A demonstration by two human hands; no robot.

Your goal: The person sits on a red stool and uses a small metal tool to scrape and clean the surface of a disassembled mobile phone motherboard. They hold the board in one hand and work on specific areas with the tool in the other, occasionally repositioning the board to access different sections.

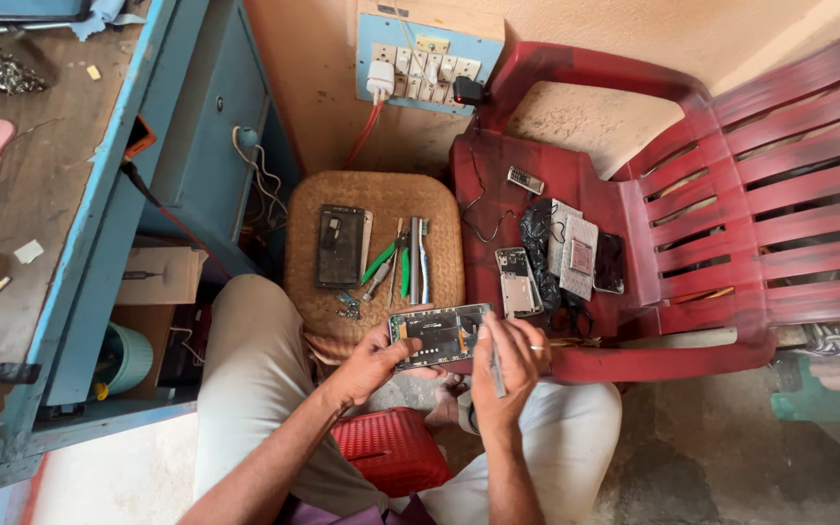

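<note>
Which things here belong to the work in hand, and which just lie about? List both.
In hand:
opened phone, held by left hand
thin metal tool, in right hand

Lying about:
phone back panel and hand tools on wicker stool
small phones on red plastic chair
wall socket board

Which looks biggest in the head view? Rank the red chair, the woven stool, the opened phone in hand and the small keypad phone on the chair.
1. red chair
2. woven stool
3. opened phone, held by the left hand and right hand, nearer the camera, yet clearly smaller than the stool
4. keypad phone
</note>
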